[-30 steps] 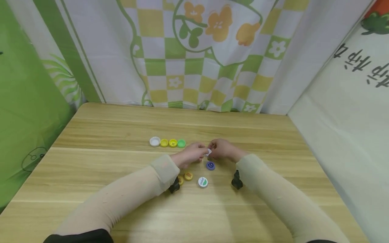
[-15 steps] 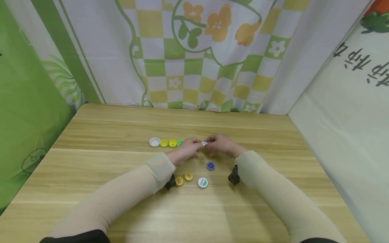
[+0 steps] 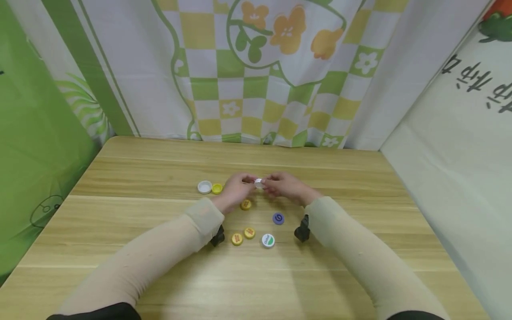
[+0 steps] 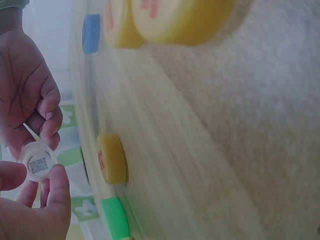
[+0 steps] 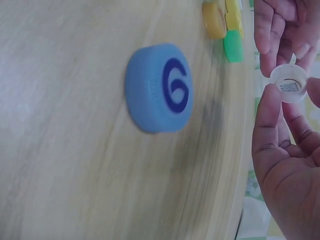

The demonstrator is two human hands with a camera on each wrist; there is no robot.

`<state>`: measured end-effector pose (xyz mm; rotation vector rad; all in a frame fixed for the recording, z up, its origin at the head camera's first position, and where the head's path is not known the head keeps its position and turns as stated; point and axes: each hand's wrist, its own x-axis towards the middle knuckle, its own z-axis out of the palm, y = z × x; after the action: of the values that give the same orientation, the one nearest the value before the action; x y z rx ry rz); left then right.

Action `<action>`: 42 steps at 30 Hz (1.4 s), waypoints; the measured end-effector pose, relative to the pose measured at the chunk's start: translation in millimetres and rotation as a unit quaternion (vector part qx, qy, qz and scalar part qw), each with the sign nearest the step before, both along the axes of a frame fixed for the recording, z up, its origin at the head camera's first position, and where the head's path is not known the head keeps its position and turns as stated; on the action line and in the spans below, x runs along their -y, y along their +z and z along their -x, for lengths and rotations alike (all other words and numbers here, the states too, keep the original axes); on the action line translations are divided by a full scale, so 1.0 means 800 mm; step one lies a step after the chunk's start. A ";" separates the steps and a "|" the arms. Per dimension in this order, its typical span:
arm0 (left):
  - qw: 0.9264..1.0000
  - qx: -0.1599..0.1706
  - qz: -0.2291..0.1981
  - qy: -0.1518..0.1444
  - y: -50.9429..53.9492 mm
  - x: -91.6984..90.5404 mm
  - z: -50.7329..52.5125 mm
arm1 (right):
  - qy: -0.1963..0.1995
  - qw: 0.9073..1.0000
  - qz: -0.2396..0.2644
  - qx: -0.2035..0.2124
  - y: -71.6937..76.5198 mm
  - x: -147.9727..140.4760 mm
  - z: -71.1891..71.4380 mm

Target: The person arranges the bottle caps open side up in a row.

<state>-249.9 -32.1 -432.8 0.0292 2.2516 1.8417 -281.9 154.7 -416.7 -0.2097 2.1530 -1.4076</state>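
We've got left hand (image 3: 235, 190) and right hand (image 3: 290, 186) both pinching one white cap (image 3: 259, 183); mistimed release could drop it, knocking the green cap (image 5: 233, 46) nearby.

Curtained booth, home or studio unclear — wood-grain table (image 3: 312, 284) hemmed by checked, flowered curtain (image 3: 272, 80) at far edge, green cloth (image 3: 36, 133) left, lettered white cloth (image 3: 460, 155) right.
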 end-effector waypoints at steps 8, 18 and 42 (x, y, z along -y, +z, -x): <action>1.000 0.013 -0.009 0.022 -0.003 0.006 0.009 | -0.041 0.999 0.035 -0.005 -0.007 0.015 0.000; 0.999 0.030 0.026 -0.008 0.002 0.015 0.013 | -0.109 0.992 0.061 0.002 -0.016 0.030 0.002; 0.993 0.041 0.091 -0.069 0.007 0.018 0.018 | -0.072 0.997 0.016 0.027 -0.023 0.034 0.006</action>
<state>-264.0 -46.8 -427.2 0.0758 2.2889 1.5353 -286.3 127.3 -435.3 -0.0289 2.1373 -1.5110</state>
